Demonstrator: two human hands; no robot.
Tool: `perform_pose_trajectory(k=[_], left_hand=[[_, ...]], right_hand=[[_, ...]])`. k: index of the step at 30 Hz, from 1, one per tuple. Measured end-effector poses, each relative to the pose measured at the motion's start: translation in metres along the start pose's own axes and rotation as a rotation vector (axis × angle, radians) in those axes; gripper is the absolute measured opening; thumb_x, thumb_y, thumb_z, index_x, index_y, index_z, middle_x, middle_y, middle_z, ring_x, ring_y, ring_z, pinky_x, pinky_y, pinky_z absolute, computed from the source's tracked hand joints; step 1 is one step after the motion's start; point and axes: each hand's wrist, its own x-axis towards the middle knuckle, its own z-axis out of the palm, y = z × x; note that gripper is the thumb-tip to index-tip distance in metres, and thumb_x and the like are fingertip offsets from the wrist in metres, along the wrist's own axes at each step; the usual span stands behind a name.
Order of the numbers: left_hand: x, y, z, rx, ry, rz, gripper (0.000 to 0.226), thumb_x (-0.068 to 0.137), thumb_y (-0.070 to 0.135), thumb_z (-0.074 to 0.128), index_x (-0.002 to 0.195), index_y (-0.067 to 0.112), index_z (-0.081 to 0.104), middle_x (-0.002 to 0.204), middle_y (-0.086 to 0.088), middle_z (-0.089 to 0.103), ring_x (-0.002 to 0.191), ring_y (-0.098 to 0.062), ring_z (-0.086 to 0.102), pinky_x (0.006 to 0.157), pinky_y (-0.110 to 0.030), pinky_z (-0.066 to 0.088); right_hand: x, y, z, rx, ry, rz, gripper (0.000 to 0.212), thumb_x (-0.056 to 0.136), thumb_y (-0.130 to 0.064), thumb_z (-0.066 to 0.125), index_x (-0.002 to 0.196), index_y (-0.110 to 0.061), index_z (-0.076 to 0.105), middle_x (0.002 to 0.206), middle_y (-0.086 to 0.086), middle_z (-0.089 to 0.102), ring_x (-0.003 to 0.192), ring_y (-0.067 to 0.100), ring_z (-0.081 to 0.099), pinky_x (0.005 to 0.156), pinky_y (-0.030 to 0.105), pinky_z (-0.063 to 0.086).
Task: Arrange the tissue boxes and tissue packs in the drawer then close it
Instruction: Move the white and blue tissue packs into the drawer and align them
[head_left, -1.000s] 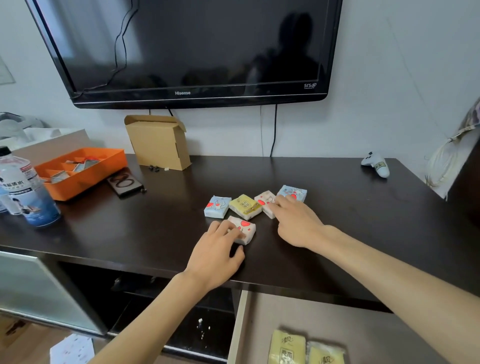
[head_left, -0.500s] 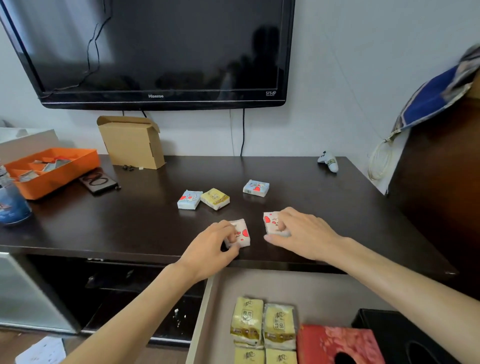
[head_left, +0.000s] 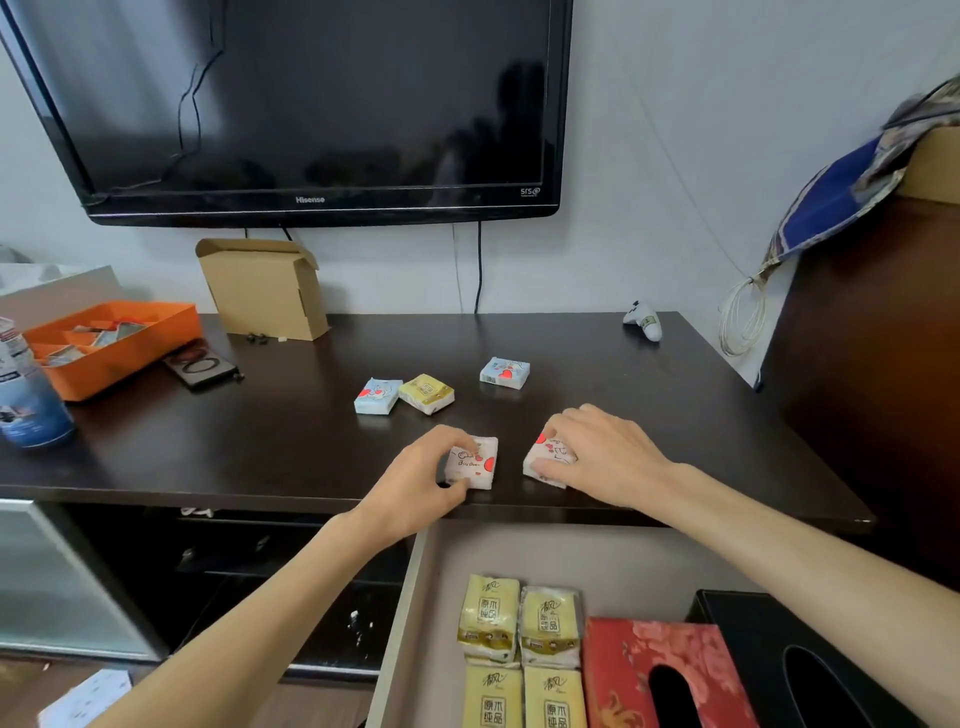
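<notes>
My left hand (head_left: 423, 478) grips a white tissue pack with red hearts (head_left: 477, 462) near the front edge of the dark tabletop (head_left: 291, 431). My right hand (head_left: 605, 454) holds a second white heart pack (head_left: 545, 460) just to its right. Farther back lie a light blue pack (head_left: 378, 396), a yellow pack (head_left: 427, 393) and another blue pack (head_left: 505, 372). Below, the open drawer (head_left: 410, 613) holds several yellow tissue packs (head_left: 519, 649), a red tissue box (head_left: 665, 675) and a black tissue box (head_left: 810, 665).
A cardboard box (head_left: 262, 288), an orange tray (head_left: 111, 343), a black case (head_left: 202, 366) and a blue-labelled bottle (head_left: 28, 395) stand at the back left. A white controller (head_left: 644, 322) lies at the back right. A television (head_left: 311, 109) hangs above.
Both hands have drawn their white packs from the group toward the table's front edge. The view has shifted, showing more of the open drawer.
</notes>
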Motion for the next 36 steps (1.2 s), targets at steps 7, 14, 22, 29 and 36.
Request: perform_pose_trajectory(k=[7, 14, 22, 29, 36], left_hand=[[0.018, -0.004, 0.005, -0.064, -0.128, -0.119, 0.086, 0.077, 0.030, 0.080, 0.151, 0.033, 0.036, 0.156, 0.011, 0.036, 0.143, -0.010, 0.031, 0.115, -0.033, 0.033], [0.029, -0.016, 0.013, -0.140, -0.095, -0.207, 0.081, 0.072, 0.038, 0.085, 0.143, 0.035, 0.046, 0.137, 0.014, 0.050, 0.125, -0.008, 0.047, 0.099, -0.028, 0.044], [0.029, -0.019, 0.015, -0.167, -0.095, -0.210, 0.094, 0.061, 0.050, 0.084, 0.145, 0.037, 0.043, 0.140, 0.012, 0.052, 0.129, -0.009, 0.048, 0.110, -0.042, 0.042], [0.031, -0.027, 0.012, -0.245, -0.133, -0.189, 0.082, 0.074, 0.027, 0.085, 0.145, 0.034, 0.045, 0.133, 0.016, 0.054, 0.126, -0.004, 0.048, 0.089, -0.009, 0.038], [0.025, -0.025, 0.014, -0.212, -0.065, -0.165, 0.083, 0.066, 0.044, 0.087, 0.140, 0.033, 0.052, 0.131, 0.013, 0.061, 0.123, -0.005, 0.054, 0.105, -0.030, 0.044]], right_hand=[[0.001, 0.024, -0.003, 0.318, -0.333, -0.058, 0.063, 0.085, -0.003, 0.057, 0.144, -0.025, 0.053, 0.152, -0.008, 0.045, 0.138, 0.016, 0.040, 0.109, 0.037, 0.038], [-0.001, 0.014, 0.008, 0.060, -0.060, 0.080, 0.046, 0.086, -0.067, 0.059, 0.113, -0.031, 0.061, 0.099, -0.013, 0.054, 0.100, 0.013, 0.051, 0.067, 0.035, 0.042], [0.006, 0.014, 0.016, 0.400, -0.052, 0.028, 0.074, 0.077, -0.064, 0.066, 0.142, -0.036, 0.045, 0.149, -0.016, 0.039, 0.134, 0.008, 0.033, 0.092, 0.034, 0.041], [0.013, 0.017, 0.032, 0.542, -0.147, 0.060, 0.069, 0.080, -0.034, 0.078, 0.142, -0.025, 0.049, 0.135, -0.010, 0.048, 0.119, 0.012, 0.051, 0.097, 0.036, 0.046], [-0.020, 0.014, 0.026, 0.585, -0.124, 0.049, 0.064, 0.067, -0.053, 0.083, 0.124, -0.032, 0.061, 0.110, -0.014, 0.044, 0.101, 0.003, 0.046, 0.079, 0.021, 0.038]])
